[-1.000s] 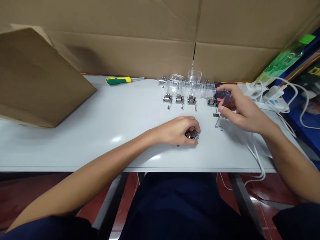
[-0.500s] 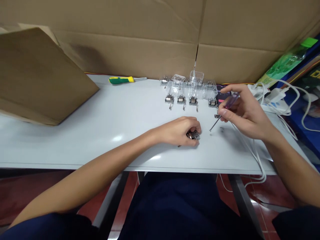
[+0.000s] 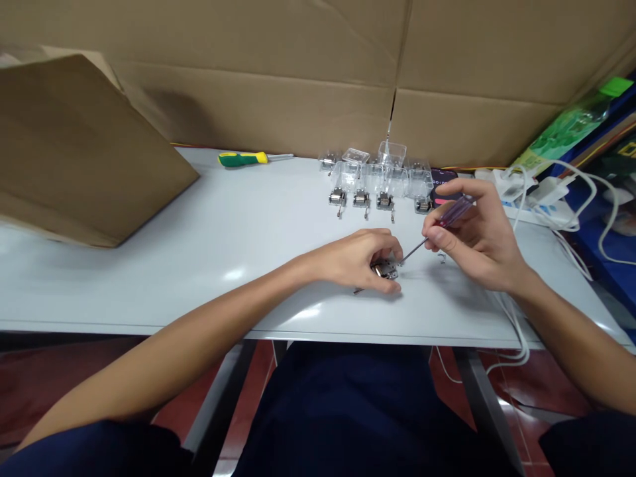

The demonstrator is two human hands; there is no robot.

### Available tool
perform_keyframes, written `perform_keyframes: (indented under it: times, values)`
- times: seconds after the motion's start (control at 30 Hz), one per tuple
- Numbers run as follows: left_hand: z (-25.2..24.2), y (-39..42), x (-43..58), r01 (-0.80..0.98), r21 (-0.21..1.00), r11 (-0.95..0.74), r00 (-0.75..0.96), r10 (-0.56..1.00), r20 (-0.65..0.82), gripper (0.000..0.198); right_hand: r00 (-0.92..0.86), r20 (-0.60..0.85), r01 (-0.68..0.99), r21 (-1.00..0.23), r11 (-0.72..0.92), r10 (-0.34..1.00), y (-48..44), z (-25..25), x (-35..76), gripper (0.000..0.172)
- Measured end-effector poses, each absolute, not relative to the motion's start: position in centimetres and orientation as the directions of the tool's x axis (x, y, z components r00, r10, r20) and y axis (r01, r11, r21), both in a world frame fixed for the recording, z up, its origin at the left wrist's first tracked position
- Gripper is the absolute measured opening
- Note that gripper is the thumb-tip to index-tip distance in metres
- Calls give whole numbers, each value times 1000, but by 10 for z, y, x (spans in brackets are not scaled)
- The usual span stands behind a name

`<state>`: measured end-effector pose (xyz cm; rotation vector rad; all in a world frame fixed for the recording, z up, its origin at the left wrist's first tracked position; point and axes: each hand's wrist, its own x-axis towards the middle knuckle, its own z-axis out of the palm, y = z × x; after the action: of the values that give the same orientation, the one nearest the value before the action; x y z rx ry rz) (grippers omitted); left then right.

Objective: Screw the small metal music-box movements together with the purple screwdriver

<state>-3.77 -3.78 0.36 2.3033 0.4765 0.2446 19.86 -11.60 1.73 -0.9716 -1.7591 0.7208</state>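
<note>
My left hand is curled round a small metal hand-crank music box mechanism on the table, thumb at its near side and fingers at its far side. A thin crank end shows under the palm. My right hand grips a small screwdriver with a clear purple handle. Its shaft slants down to the left, with the tip at the right edge of the mechanism. A tiny shiny bit, perhaps a screw, is at the tip. Near the right fingers lies another small metal piece.
Several more crank mechanisms stand in a row before clear plastic cases. A phone lies behind my right hand, near a power strip with white cables. A green-yellow screwdriver and a cardboard box are leftward.
My right hand has moved left and slightly down, bringing the screwdriver tip from the bare tabletop to the mechanism's edge. My left fingers have loosened a little around the mechanism.
</note>
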Motion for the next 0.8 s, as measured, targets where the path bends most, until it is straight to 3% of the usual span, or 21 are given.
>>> perform_keyframes:
  times: [0.33, 0.6, 0.8]
  values:
    - [12, -42, -38, 165, 810, -563, 878, 458, 140, 17, -107, 552, 253, -789, 560, 827, -118, 25, 192, 42]
    - [13, -45, -39, 195, 734, -650, 871, 459, 174, 20, -120, 583, 277, -758, 591, 804, -117, 21, 192, 42]
    - [20, -48, -40, 255, 655, -711, 865, 471, 174, 24, -153, 658, 334, -667, 665, 737, -119, 16, 192, 47]
